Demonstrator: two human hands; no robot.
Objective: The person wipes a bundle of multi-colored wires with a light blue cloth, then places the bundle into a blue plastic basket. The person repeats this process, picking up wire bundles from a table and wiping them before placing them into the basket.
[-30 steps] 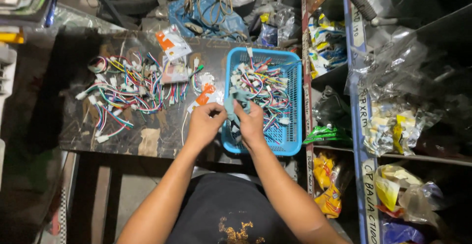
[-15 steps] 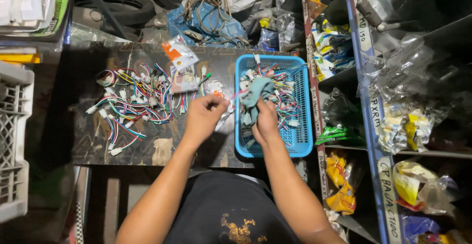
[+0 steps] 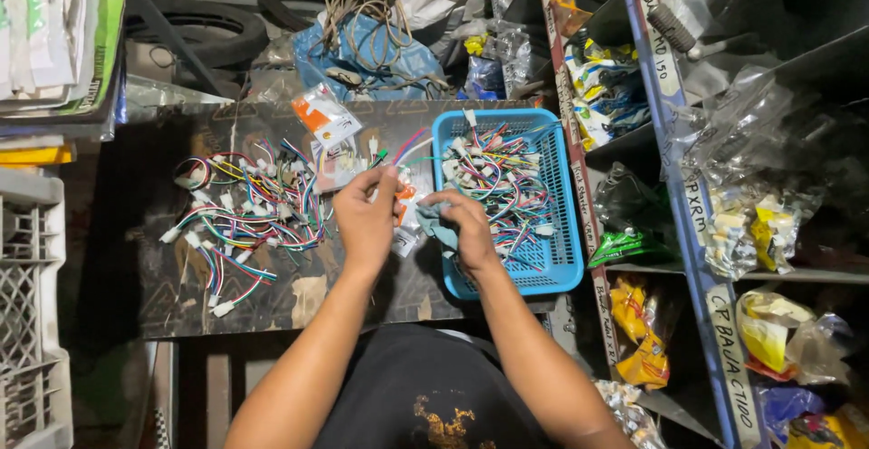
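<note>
While both hands meet over the near left rim of the blue plastic basket (image 3: 568, 268), the work appears to stand somewhere in mid-course; that is a judgement from how the wire pieces are divided, not something the view proves.

Left hand (image 3: 367, 218): fingers curled inward with the tips pinched together on a small packet with an orange patch (image 3: 405, 203); exactly how much of the packet it grips cannot be told, since the fingers hide it.

Right hand (image 3: 471, 232): closed loosely around a grey-blue cloth (image 3: 438, 223), fingertips turned toward the left hand; cloth and packet lie just beside each other, at or near contact.

Distribution of stock: a loose spread of multicoloured wire harnesses with white connectors (image 3: 249, 218) lies on the dark worktop (image 3: 362, 295), to the left of the hands; a second batch of similar harnesses (image 3: 502, 182) lies inside the basket, covering most of its far half, while the near corner shows bare mesh; the two batches look roughly comparable in amount, so neither side seems exhausted.

Surroundings: an orange-and-white sachet (image 3: 326, 116) rests at the far edge of the worktop; a grey crate (image 3: 32, 322) stands to the left; shelving with bagged parts (image 3: 769, 223) stands to the right.
</note>
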